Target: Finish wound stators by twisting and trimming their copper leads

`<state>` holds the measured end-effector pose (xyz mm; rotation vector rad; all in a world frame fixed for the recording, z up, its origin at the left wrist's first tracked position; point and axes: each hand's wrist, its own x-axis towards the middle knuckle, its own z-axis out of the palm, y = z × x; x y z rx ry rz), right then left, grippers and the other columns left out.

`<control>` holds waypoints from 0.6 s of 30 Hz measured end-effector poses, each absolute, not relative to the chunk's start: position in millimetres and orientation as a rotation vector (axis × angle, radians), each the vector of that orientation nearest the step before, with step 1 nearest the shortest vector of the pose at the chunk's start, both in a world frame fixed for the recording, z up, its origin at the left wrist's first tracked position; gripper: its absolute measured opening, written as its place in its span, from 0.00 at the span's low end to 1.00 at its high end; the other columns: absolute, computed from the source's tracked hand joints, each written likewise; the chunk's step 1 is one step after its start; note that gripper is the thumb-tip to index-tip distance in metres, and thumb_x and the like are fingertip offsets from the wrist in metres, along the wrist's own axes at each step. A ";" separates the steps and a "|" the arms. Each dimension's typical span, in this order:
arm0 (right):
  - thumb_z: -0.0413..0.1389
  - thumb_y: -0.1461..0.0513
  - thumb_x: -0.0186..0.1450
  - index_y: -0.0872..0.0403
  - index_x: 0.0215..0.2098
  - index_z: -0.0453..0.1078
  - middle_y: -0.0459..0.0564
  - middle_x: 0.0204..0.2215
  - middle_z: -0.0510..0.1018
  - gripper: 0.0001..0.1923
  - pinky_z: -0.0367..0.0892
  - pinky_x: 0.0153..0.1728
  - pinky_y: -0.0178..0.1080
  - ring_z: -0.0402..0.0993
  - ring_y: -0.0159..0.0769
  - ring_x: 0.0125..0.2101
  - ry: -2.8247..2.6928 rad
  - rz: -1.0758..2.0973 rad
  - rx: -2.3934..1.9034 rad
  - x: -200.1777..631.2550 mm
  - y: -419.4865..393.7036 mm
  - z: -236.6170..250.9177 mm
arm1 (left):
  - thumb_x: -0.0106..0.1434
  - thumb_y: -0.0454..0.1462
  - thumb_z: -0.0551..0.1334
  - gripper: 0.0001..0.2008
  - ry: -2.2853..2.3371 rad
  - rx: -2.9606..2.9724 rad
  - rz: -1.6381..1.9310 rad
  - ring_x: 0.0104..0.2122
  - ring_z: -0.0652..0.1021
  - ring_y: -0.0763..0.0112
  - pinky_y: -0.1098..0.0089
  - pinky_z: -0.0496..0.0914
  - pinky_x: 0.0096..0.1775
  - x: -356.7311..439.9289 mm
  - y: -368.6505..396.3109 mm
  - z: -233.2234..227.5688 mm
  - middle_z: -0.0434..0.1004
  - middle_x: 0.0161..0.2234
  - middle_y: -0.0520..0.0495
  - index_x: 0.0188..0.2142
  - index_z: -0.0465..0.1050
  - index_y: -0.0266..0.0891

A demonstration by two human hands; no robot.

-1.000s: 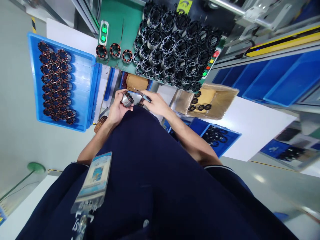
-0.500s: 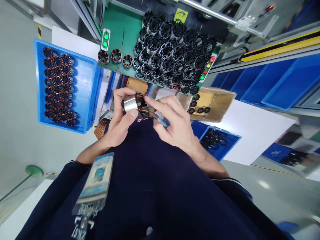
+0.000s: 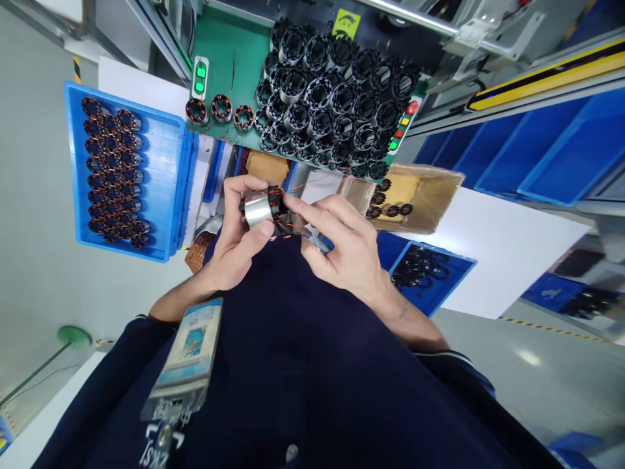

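Note:
My left hand [image 3: 234, 251] is closed around a motor stator [image 3: 258, 210], fingers over its top and thumb against the lower side of the shiny steel ring. The stator lies on its side, its black slotted end with copper windings facing right. In my right hand [image 3: 346, 244] is a pair of small wire cutters with blue handles [image 3: 319, 243], mostly hidden by the fingers. The cutters' metal jaws point left, close to the stator's wound end. My right index fingertip is at that end too. Whether the jaws touch a wire I cannot make out.
Ahead, a green work surface [image 3: 222, 42] bears many black-ended stators [image 3: 319, 91] and a few copper-wound ones [image 3: 222, 107]. Wound stators stand in rows in a blue tray [image 3: 163, 189] at left. A cardboard box [image 3: 442, 198] and a blue bin [image 3: 452, 277] with black parts are at right.
The view has shifted slightly. Both hands stay close together, with the stator turned a little in my left hand. The right hand still holds the cutters at its wound end.

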<state>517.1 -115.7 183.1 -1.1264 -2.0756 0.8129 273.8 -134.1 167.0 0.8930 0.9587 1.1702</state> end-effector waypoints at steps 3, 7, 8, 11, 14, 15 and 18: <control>0.61 0.64 0.85 0.35 0.89 0.77 0.48 0.41 0.81 0.38 0.90 0.51 0.49 0.85 0.45 0.41 -2.068 0.816 -1.183 517.4 -120.7 184.3 | 0.86 0.55 0.76 0.19 0.958 0.810 1.141 0.44 0.82 0.62 0.60 0.85 0.47 273.0 -137.8 174.4 0.80 0.63 0.46 0.71 0.83 0.64; 0.64 0.60 0.87 0.38 0.82 0.86 0.45 0.37 0.82 0.28 0.86 0.42 0.42 0.82 0.40 0.34 -2.034 0.832 -1.249 514.9 -128.4 178.8 | 0.81 0.57 0.82 0.23 0.988 0.715 1.144 0.43 0.83 0.64 0.62 0.83 0.46 273.0 -141.4 175.4 0.82 0.59 0.46 0.67 0.84 0.60; 0.64 0.59 0.88 0.39 0.80 0.87 0.45 0.39 0.85 0.26 0.86 0.41 0.41 0.83 0.39 0.33 -2.008 0.862 -1.252 513.5 -129.3 174.2 | 0.80 0.57 0.83 0.23 1.007 0.696 1.138 0.43 0.83 0.65 0.63 0.83 0.45 273.8 -142.0 172.7 0.82 0.57 0.46 0.67 0.84 0.59; 0.64 0.58 0.89 0.42 0.78 0.90 0.49 0.51 0.96 0.23 0.89 0.50 0.44 0.92 0.43 0.42 -1.923 1.039 -1.240 507.2 -125.8 147.5 | 0.79 0.58 0.83 0.24 1.058 0.607 1.125 0.41 0.83 0.67 0.66 0.82 0.43 277.4 -141.0 151.5 0.83 0.54 0.49 0.63 0.80 0.57; 0.63 0.56 0.87 0.44 0.72 0.93 0.52 0.63 0.97 0.22 0.86 0.65 0.49 0.95 0.50 0.55 -1.882 1.343 -1.363 497.8 -110.4 97.6 | 0.74 0.54 0.87 0.27 1.139 0.366 1.122 0.42 0.83 0.69 0.70 0.77 0.39 281.9 -131.8 106.4 0.84 0.50 0.53 0.57 0.75 0.54; 0.63 0.56 0.85 0.45 0.69 0.94 0.52 0.62 0.97 0.22 0.84 0.65 0.49 0.94 0.50 0.54 -1.871 1.466 -1.430 494.0 -103.1 76.6 | 0.74 0.49 0.87 0.26 1.204 0.247 1.096 0.42 0.83 0.69 0.70 0.75 0.38 283.4 -126.5 87.3 0.83 0.49 0.54 0.56 0.74 0.53; 0.64 0.59 0.78 0.53 0.55 0.96 0.50 0.42 0.95 0.17 0.77 0.53 0.44 0.85 0.43 0.39 -1.841 1.712 -1.561 480.4 -80.2 9.6 | 0.77 0.39 0.83 0.22 1.459 -0.082 0.945 0.38 0.83 0.71 0.71 0.70 0.36 286.9 -106.3 27.6 0.82 0.42 0.56 0.55 0.70 0.51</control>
